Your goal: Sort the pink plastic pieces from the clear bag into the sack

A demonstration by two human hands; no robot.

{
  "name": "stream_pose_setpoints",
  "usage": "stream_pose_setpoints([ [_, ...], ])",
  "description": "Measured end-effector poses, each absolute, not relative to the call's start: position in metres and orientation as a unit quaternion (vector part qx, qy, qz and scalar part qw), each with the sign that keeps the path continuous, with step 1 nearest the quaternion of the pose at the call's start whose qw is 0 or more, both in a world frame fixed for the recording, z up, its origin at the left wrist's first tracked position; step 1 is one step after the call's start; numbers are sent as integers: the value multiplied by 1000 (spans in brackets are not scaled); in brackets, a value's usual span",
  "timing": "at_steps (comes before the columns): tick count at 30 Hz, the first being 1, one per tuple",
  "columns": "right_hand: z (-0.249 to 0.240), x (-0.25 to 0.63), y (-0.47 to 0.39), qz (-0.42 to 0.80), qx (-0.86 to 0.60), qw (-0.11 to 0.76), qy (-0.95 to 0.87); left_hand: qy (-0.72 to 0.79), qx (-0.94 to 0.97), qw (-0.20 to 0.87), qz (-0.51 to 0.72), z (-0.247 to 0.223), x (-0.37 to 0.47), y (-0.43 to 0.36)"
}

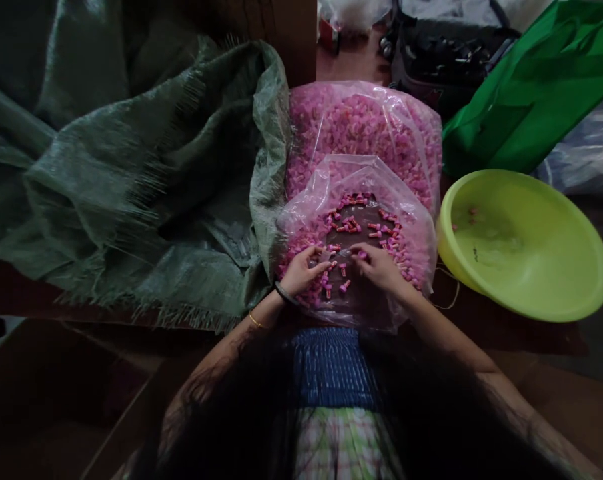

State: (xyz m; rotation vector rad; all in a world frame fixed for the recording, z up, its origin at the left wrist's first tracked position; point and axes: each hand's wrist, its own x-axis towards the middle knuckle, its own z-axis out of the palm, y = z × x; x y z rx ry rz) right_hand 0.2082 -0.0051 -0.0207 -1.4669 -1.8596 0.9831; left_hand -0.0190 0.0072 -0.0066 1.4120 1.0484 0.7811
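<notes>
My left hand (303,272) is over the left side of an opened clear plastic bag (326,177). Its thumb and fingers come together near a small pale bit that I cannot make out. To its right, my right hand (379,268) pinches a small pink piece (362,255) between thumb and fingers. Small pink pieces with orange-red stems (349,225) lie loose on the dark surface between and beyond the hands. More of them (404,250) are heaped along the bag's sides.
Behind stands a large clear bag full of pink pieces (361,127). A yellow-green basin (541,247) with a few small bits inside is at the right, below a green bag (536,93). A frayed green woven sack (111,167) covers the left. Beyond is a dark open case (446,60).
</notes>
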Motion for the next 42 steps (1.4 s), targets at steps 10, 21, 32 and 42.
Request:
stream_pose_setpoints([
  [10,13,181,-11,325,-507,397,-692,424,629,564,327,-4,-13,-6],
  [21,20,179,-41,419,-454,294,-730,431,688,467,351,-7,-17,-17],
  [32,23,151,-33,382,-480,425,-666,333,312,749,481,22,16,5],
  [42,28,178,-23,379,-463,294,-745,399,455,705,369,11,-7,7],
])
